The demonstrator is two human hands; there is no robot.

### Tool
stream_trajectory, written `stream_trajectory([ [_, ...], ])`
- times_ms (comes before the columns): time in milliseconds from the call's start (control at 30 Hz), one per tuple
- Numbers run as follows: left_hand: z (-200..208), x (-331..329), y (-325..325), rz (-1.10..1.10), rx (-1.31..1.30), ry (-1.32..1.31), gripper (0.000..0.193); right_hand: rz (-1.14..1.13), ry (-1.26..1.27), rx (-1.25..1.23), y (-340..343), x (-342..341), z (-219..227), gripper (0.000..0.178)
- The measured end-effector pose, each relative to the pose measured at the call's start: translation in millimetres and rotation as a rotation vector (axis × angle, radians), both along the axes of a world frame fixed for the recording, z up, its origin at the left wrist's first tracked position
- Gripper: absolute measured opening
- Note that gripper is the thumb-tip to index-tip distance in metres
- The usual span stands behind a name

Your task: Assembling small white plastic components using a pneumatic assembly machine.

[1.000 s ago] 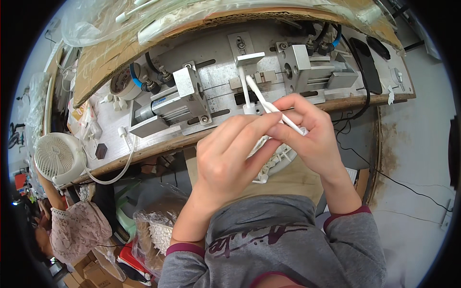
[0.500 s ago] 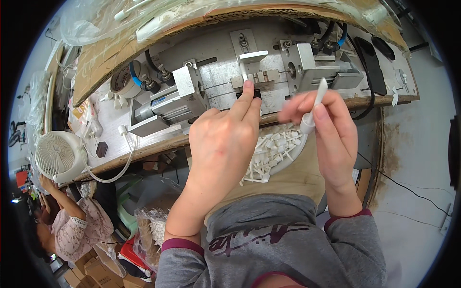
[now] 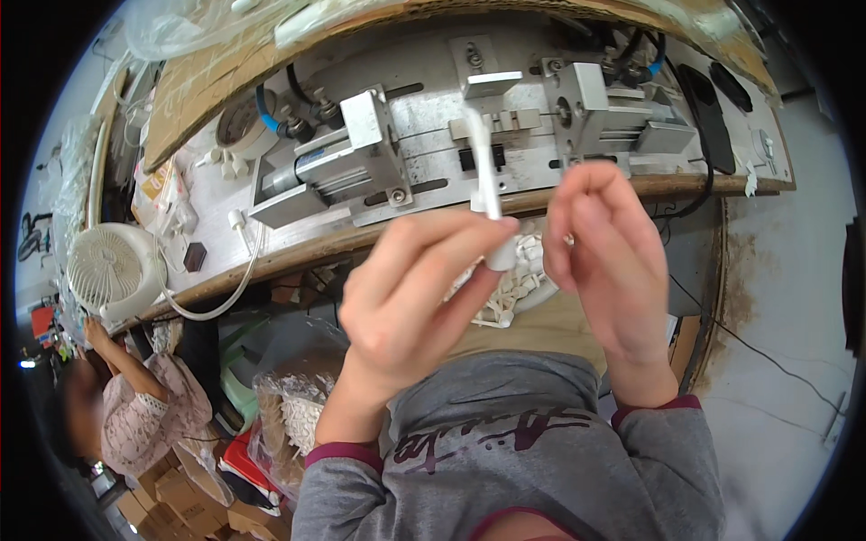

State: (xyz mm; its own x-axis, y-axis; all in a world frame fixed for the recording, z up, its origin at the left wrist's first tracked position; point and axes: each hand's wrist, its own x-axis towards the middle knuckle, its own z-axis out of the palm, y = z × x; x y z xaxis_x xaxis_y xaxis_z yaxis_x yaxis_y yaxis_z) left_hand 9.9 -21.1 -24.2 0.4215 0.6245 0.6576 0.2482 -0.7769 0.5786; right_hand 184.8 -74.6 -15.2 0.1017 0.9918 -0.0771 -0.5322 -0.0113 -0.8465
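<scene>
My left hand pinches a white plastic stick with a short round cap at its lower end. The stick points up and its tip is blurred. Beside it, my right hand is raised with fingers curled toward the thumb; a tiny pale spot shows at the fingertips, too small to name. Beyond the hands sits a metal clamping fixture, partly covered by the stick. Below the hands lies a heap of similar white plastic pieces, partly hidden by my left hand.
Metal slide blocks stand left and right of the fixture, with hoses attached. A white fan is at the bench's left end, a black phone at its right. A co-worker sits lower left, near cardboard boxes.
My left hand has come back from the fixture toward me and now holds a white stick. The white stick that stood in my right hand no longer shows there; the right fingers have curled in.
</scene>
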Motion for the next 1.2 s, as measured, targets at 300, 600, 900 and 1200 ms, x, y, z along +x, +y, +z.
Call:
stream_trajectory([
  [300,-24.4,-1.7,-0.4,-0.008,0.136,-0.063,0.027,0.467,0.327,0.479,-55.8,-36.1,23.7,0.019],
  [600,-45.0,8.6,-25.4,0.006,0.088,-0.064,0.017,0.312,0.222,0.629,-77.1,-16.9,27.3,0.021],
  [900,-38.9,6.8,-27.9,-0.050,0.105,-0.015,0.020,0.208,0.151,0.700,-83.4,-13.7,35.3,0.023],
  [1200,-41.0,2.1,-24.8,-0.080,0.105,-0.026,0.026,0.152,0.134,0.732,-85.0,-18.6,38.9,0.026],
])
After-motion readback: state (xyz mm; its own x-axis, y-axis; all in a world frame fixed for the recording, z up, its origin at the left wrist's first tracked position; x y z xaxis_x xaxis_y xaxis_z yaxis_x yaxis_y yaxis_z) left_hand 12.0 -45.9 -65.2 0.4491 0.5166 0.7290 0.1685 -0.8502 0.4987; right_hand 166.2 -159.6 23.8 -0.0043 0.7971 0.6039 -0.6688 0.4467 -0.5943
